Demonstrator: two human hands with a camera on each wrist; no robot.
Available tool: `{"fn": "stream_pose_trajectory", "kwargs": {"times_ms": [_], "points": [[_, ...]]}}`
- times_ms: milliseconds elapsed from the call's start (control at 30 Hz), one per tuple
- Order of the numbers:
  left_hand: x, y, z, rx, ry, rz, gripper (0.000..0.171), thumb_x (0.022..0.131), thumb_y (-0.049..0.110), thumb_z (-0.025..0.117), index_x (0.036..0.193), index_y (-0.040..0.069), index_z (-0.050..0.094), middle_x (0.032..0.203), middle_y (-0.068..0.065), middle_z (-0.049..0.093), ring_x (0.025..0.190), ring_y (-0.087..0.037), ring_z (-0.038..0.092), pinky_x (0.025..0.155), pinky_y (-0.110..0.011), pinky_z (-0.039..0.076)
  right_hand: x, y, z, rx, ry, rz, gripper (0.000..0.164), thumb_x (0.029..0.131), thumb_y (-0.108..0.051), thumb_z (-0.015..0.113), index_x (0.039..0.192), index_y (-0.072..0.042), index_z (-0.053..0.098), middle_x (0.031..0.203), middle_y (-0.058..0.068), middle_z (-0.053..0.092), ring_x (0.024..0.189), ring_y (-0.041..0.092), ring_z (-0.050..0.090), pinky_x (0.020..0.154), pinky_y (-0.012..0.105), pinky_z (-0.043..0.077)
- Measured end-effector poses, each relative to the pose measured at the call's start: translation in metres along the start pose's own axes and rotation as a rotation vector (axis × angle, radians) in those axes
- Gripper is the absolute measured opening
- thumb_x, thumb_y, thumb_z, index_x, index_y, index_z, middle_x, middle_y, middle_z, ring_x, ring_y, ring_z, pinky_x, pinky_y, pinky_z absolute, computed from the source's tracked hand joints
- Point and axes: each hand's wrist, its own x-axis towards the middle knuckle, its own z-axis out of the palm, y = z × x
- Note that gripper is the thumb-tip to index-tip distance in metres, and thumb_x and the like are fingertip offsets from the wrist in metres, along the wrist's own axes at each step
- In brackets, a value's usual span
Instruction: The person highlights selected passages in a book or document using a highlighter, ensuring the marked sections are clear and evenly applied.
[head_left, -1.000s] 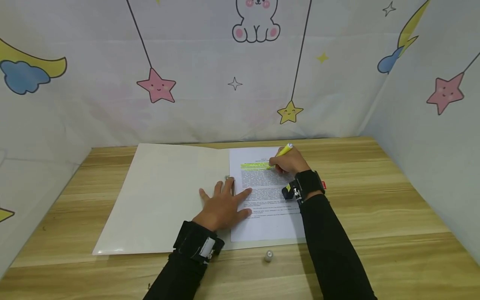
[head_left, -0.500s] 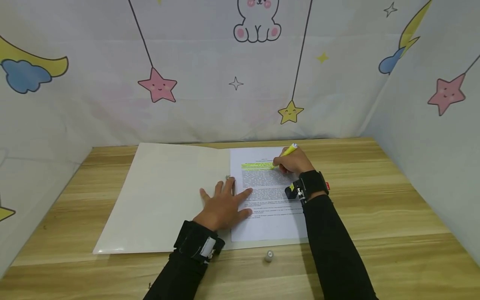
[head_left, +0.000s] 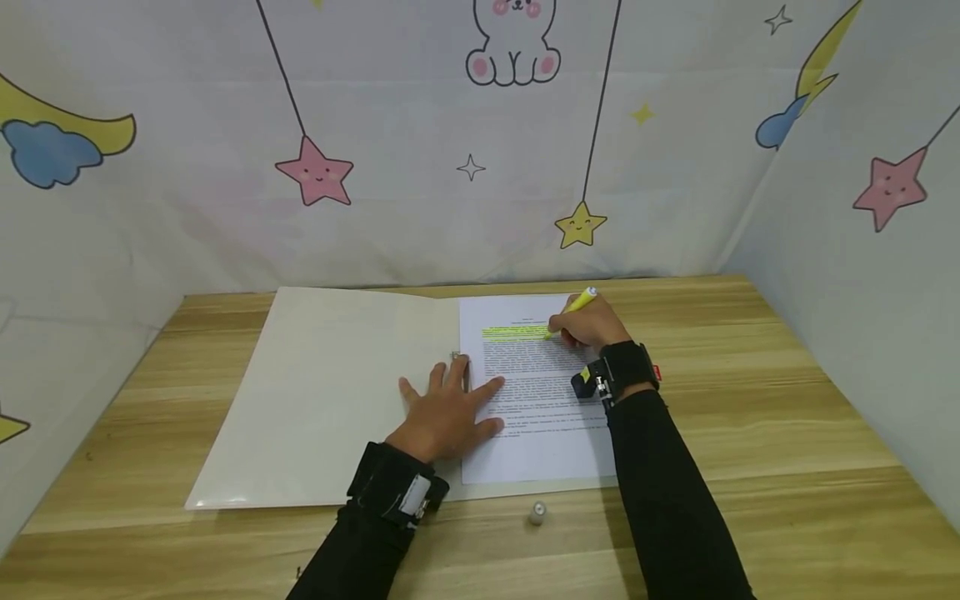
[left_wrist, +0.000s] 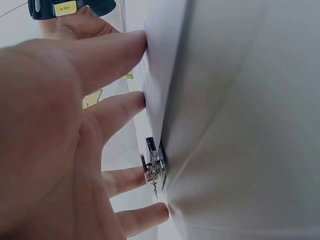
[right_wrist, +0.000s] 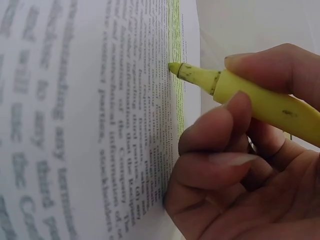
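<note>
My right hand (head_left: 592, 322) pinches a yellow highlighter (right_wrist: 265, 100) between thumb and fingers, its chisel tip touching the printed sheet (head_left: 525, 458). Yellow highlighted lines (head_left: 513, 333) run across the upper text, ending at the tip. With fingers spread, my left hand (head_left: 442, 417) rests over the sheet's left edge and the open white folder (head_left: 322, 392). Thumb and index fingertips press the paper; the others lie by the folder's metal clip (left_wrist: 154, 167). Part of the sheet's right side is hidden by my right hand and forearm.
A small grey cap (head_left: 537, 512) stands on the wooden table (head_left: 750, 400) just in front of the folder. White fabric walls (head_left: 405, 225) with printed stars and clouds enclose the table at the back and both sides.
My right hand and the highlighter have moved slightly right along a text line, and the yellow mark there has lengthened. The left hand has stayed in place.
</note>
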Motion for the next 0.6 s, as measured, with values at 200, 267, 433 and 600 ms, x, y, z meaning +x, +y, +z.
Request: {"fn": "stream_pose_trajectory", "kwargs": {"times_ms": [200, 267, 433, 600], "points": [[-0.001, 0.001, -0.0013, -0.007, -0.007, 0.002, 0.061, 0.092, 0.054, 0.061, 0.148, 0.04, 0.043, 0.161, -0.016, 0.024, 0.143, -0.044, 0.025, 0.102, -0.085, 0.018, -0.0012, 0.0015, -0.004, 0.004, 0.002, 0.041, 0.019, 0.085, -0.013, 0.071, 0.074, -0.005, 0.057, 0.055, 0.004, 0.056, 0.054, 0.02, 0.052, 0.054, 0.031, 0.04], [-0.001, 0.0013, -0.0014, -0.007, -0.007, 0.003, 0.061, 0.092, 0.054, 0.061, 0.148, 0.04, 0.043, 0.161, -0.016, 0.024, 0.143, -0.044, 0.025, 0.102, -0.085, 0.017, -0.0016, 0.0021, -0.0051, 0.009, 0.007, 0.049, 0.019, 0.085, -0.012, 0.071, 0.074, -0.005, 0.057, 0.055, 0.003, 0.056, 0.053, 0.02, 0.052, 0.053, 0.031, 0.04], [-0.0012, 0.0015, -0.0021, -0.013, -0.004, 0.0, 0.061, 0.092, 0.054, 0.061, 0.148, 0.04, 0.043, 0.161, -0.017, 0.024, 0.143, -0.044, 0.025, 0.102, -0.085, 0.017, -0.0027, 0.0027, -0.0049, 0.009, 0.015, 0.027, 0.02, 0.085, -0.012, 0.07, 0.072, -0.005, 0.056, 0.054, 0.003, 0.054, 0.052, 0.019, 0.05, 0.054, 0.031, 0.039], [-0.0023, 0.0013, -0.0027, -0.022, -0.006, 0.001, 0.061, 0.092, 0.053, 0.062, 0.148, 0.039, 0.044, 0.161, -0.017, 0.024, 0.143, -0.045, 0.025, 0.102, -0.085, 0.016, -0.0045, 0.0044, -0.0039, 0.006, 0.038, 0.024, 0.021, 0.085, -0.013, 0.07, 0.071, -0.006, 0.055, 0.054, 0.003, 0.055, 0.053, 0.019, 0.049, 0.054, 0.031, 0.037]]}}
